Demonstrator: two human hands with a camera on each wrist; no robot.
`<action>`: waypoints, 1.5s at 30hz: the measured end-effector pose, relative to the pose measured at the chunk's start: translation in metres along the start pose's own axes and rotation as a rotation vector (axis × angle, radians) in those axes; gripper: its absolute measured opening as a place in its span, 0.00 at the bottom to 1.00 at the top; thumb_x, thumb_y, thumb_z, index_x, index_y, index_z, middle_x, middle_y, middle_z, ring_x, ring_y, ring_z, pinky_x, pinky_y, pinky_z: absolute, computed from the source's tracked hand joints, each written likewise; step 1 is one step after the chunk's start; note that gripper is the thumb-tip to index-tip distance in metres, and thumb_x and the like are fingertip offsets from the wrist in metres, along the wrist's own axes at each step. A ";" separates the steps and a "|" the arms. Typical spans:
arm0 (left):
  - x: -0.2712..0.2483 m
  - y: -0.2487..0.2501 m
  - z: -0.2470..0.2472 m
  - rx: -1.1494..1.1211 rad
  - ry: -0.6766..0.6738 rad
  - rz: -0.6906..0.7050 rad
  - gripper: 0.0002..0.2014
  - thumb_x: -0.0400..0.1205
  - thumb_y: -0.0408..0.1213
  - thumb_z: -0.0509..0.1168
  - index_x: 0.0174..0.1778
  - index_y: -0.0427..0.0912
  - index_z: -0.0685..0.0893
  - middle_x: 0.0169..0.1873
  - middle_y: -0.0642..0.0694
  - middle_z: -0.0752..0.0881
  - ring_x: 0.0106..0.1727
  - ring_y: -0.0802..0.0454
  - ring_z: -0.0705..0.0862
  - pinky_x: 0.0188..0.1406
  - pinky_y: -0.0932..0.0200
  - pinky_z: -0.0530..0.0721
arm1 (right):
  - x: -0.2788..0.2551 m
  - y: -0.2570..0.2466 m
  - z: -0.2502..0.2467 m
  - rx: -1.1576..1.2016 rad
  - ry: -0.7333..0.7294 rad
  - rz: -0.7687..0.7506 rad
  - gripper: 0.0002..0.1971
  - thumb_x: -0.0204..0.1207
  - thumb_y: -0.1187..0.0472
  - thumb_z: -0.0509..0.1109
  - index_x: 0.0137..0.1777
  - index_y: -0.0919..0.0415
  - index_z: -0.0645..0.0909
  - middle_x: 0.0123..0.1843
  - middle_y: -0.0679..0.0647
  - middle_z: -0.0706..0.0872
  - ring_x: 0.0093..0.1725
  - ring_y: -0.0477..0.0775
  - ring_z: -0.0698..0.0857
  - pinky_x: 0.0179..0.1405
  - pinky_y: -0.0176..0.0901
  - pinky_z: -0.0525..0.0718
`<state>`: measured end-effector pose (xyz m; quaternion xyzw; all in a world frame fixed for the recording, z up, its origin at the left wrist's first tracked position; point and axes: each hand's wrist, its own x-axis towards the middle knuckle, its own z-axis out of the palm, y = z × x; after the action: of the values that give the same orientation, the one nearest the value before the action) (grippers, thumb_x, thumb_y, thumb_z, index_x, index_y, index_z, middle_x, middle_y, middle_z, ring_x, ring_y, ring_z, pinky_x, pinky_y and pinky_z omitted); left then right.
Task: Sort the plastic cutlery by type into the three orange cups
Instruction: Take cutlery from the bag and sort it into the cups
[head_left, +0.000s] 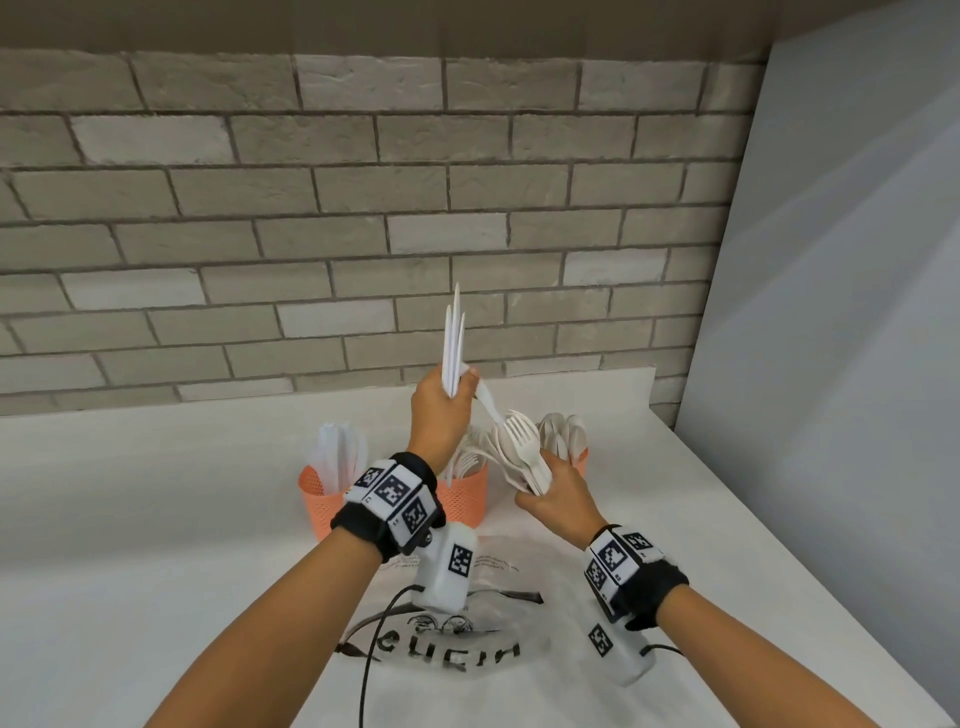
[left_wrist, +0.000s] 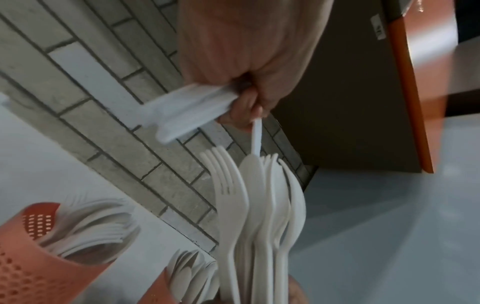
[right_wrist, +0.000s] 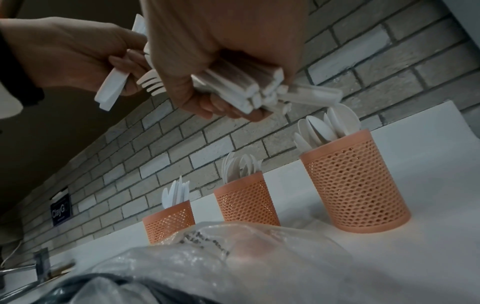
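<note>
Left hand (head_left: 440, 400): fingers clamped on upright knives (head_left: 453, 345) (a spoon (head_left: 487, 401) pinched too).
Right hand (head_left: 553, 493): fingers curled round mixed cutlery bundle (head_left: 522, 457).
Orange cups (right_wrist: 354, 181): in a row on the counter (head_left: 156, 519), beneath the hands.

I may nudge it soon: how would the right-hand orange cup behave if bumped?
The right-hand orange cup is tall, perforated plastic, so probably light. The spoons standing above its rim likely make it top-heavy and apt to tip. On the smooth counter it might slide instead.

I see three cups in a row on the counter (head_left: 156, 519) before the brick wall (head_left: 363, 208): middle cup (head_left: 462, 493), knife cup (head_left: 322, 501) to its left, spoon cup (head_left: 582, 460) to its right, plastic bag (head_left: 467, 649) in front.
</note>
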<state>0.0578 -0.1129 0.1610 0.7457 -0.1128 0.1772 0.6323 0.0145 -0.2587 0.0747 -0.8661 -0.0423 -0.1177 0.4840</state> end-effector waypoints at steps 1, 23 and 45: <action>-0.001 0.000 0.000 -0.040 -0.031 -0.051 0.11 0.80 0.38 0.67 0.34 0.44 0.75 0.25 0.49 0.73 0.26 0.51 0.73 0.25 0.61 0.72 | 0.000 0.000 0.000 -0.002 -0.001 -0.001 0.16 0.67 0.69 0.72 0.55 0.57 0.78 0.35 0.40 0.80 0.35 0.39 0.78 0.36 0.32 0.74; 0.038 -0.021 -0.062 -0.344 0.203 -0.274 0.09 0.86 0.33 0.57 0.41 0.43 0.77 0.27 0.47 0.69 0.23 0.56 0.72 0.17 0.69 0.76 | 0.020 0.006 -0.005 0.191 -0.063 0.126 0.09 0.70 0.74 0.67 0.40 0.59 0.77 0.25 0.49 0.79 0.24 0.48 0.77 0.27 0.40 0.75; 0.055 -0.152 -0.116 0.049 0.344 -0.290 0.12 0.77 0.42 0.71 0.35 0.39 0.79 0.29 0.42 0.81 0.31 0.48 0.81 0.45 0.54 0.79 | 0.063 0.004 0.012 0.636 -0.077 0.385 0.06 0.77 0.72 0.65 0.39 0.65 0.76 0.18 0.50 0.73 0.14 0.43 0.71 0.14 0.32 0.71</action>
<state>0.1537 0.0309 0.0620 0.7280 0.1097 0.2118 0.6427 0.0781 -0.2529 0.0809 -0.6683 0.0687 0.0272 0.7402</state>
